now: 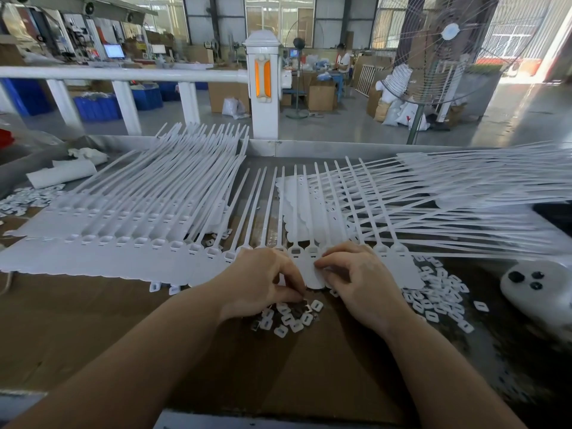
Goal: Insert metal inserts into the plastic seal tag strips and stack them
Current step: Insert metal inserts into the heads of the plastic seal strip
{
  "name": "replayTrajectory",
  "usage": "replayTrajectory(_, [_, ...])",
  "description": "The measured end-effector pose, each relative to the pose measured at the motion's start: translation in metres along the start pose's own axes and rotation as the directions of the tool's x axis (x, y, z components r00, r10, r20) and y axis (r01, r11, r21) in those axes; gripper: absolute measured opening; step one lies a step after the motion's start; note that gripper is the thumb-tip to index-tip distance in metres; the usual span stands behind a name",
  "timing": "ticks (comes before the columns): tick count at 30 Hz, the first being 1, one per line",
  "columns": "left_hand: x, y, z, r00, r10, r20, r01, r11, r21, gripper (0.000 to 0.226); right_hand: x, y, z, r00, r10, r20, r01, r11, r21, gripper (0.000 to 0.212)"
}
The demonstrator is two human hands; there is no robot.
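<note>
Seal tag strip (312,270) lies between both hands (263,277) (356,280)

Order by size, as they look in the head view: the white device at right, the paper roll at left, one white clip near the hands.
1. White device, though it lies nearer the camera.
2. Paper roll, farther off, so unsure.
3. White clip, clearly smallest.
</note>
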State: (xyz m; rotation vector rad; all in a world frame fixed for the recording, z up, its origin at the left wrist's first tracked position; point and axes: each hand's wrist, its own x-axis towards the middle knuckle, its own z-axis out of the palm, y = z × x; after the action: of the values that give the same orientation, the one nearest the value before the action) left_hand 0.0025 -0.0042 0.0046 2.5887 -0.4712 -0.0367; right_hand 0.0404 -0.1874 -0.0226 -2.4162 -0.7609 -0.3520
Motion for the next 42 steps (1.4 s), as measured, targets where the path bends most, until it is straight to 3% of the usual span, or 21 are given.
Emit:
replayTrajectory(4, [-0.001, 0.004, 0.000, 0.999, 0.035, 0.033, -0.034, 0.999, -0.018, 0.011, 0.000, 0.000, -0.001, 1.000, 0.007, 0.004, -0.007, 1.000, 0.000, 0.019])
replayTrajectory(9, [0.002, 0.008, 0.000, 0.993, 0.071, 0.090, -0.084, 0.985, 0.150, 0.014, 0.000, 0.000, -0.001, 1.000, 0.011, 0.010, -0.011, 1.000, -0.001, 0.020])
replayTrajectory(14, [0.001, 0.006, 0.002, 0.994, 0.069, 0.083, -0.076, 0.993, 0.086, 0.005, 0.000, 0.000, 0.000, 1.000, 0.014, 0.008, -0.014, 1.000, 0.001, 0.020])
replayTrajectory(21, [0.012, -0.003, 0.000, 0.980, -0.129, -0.150, 0.116, 0.989, -0.092, 0.012, 0.000, -0.001, -0.001, 1.000, 0.018, 0.011, -0.019, 1.000, 0.012, 0.019])
replayTrajectory(27, [0.040, -0.002, -0.004, 0.954, -0.253, -0.163, 0.234, 0.964, -0.126, 0.008, 0.000, -0.001, -0.003, 0.990, 0.108, -0.087, -0.101, 0.992, 0.076, 0.019])
replayTrajectory(38, [0.068, 0.008, -0.010, 0.958, -0.284, -0.048, 0.288, 0.943, 0.166, 0.016, 0.000, -0.001, -0.002, 0.985, 0.120, -0.123, -0.108, 0.989, 0.103, 0.017])
replayTrajectory(42, [0.070, 0.009, -0.009, 0.957, -0.287, -0.044, 0.290, 0.936, 0.199, 0.016, 0.000, -0.001, -0.001, 0.987, 0.106, -0.120, -0.095, 0.991, 0.096, 0.018])
